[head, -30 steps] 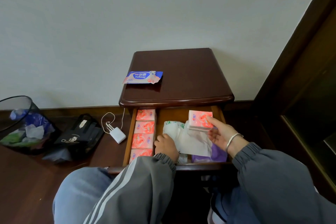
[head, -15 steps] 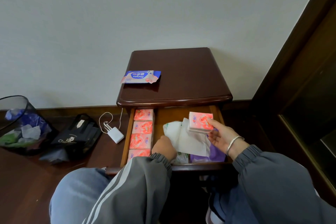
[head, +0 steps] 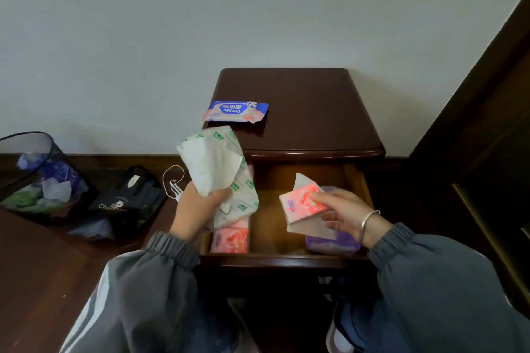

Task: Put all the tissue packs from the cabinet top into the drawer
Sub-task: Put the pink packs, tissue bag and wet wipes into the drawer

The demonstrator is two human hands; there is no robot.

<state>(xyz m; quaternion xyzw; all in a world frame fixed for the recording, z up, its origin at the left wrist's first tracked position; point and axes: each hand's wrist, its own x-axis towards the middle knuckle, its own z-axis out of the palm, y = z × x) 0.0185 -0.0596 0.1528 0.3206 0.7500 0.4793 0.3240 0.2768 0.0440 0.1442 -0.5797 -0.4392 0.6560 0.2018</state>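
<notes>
My left hand (head: 198, 209) grips a white pack with green print (head: 220, 172) and holds it up above the left side of the open drawer (head: 269, 209). My right hand (head: 341, 215) pinches a pink tissue pack (head: 304, 203) with a loose tissue sheet, over the drawer's right half. Below my left hand a pink tissue pack (head: 231, 239) lies in the drawer's left column. A purple pack (head: 332, 243) lies in the drawer's right front corner. A blue and pink wipes pack (head: 236, 111) lies at the left edge of the dark wooden cabinet top (head: 309, 112).
A black mesh waste bin (head: 37, 178) with scraps stands on the floor at the left. Beside it lie a black bag (head: 126, 198) and a white charger with cable (head: 173, 183). Dark wooden furniture (head: 487, 152) rises on the right. My knees are below the drawer.
My left hand has lifted the white green-printed pack out of the drawer, up and to the left. My right hand with the pink pack has moved a little lower over the drawer.
</notes>
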